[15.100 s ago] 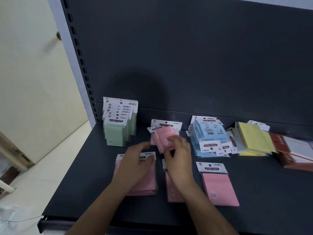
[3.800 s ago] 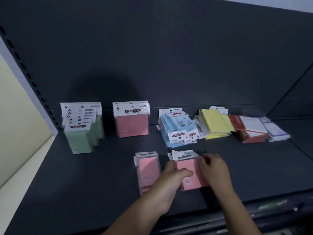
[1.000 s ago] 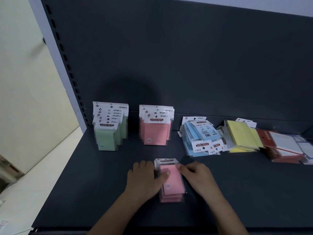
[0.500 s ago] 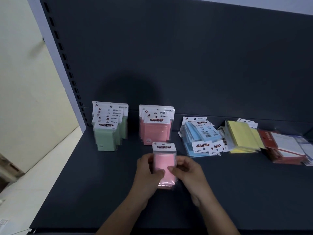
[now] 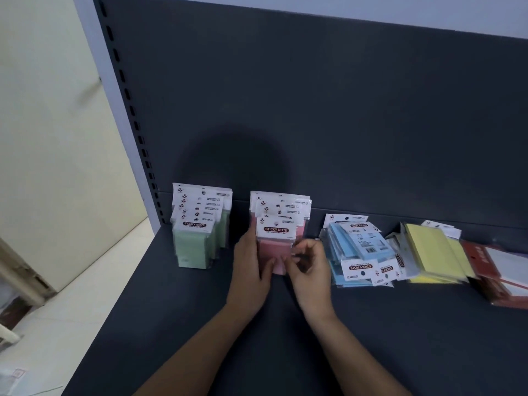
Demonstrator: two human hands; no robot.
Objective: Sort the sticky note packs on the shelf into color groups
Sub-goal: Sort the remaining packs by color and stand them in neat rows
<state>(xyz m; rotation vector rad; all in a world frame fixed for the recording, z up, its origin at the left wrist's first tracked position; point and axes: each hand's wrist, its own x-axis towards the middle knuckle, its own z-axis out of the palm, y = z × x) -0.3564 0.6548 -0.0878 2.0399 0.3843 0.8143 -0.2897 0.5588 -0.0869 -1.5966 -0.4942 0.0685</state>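
far left of the left hand: slotted upright (image 5: 128, 110) of the shelf, pale wall beyond it. green packs (image 5: 194, 244) stand upright in a row just left of the left hand, headers up. the front one reads "sticky note" and the rear ones reach the back panel (image 5: 314, 110). small gap between them and the hand, not touching.

left hand (image 5: 248, 270): fingers run up the left edge of the front pink pack (image 5: 275, 237), thumb curled across its lower front. it grips the pack. the pack stands upright between the two hands, header up, label "sticky note", bottom edge down at the shelf deck (image 5: 400, 338). cannot tell if it fully rests there, since the hands cover the lower corners. directly behind it, past the fingertips, is the pink row (image 5: 281, 207): more pink packs upright, headers stepped, back to the panel. the front pack looks pressed against that row.

right hand (image 5: 308, 267): fingers curled in, thumb and fingertips pinch the lower right edge of the same pack. both forearms come in from the near edge of the deck.

just right of the right hand: blue packs (image 5: 357, 252), a loose flat pile, headers pointing different ways, top one shows a barcode. the pile's near edge is close to the knuckles, contact unclear. further right, well clear of both hands: yellow packs (image 5: 434, 252), a tilted stack. beyond those, at the frame edge: red-and-white packs (image 5: 500, 275), lying flat, partly cut off.
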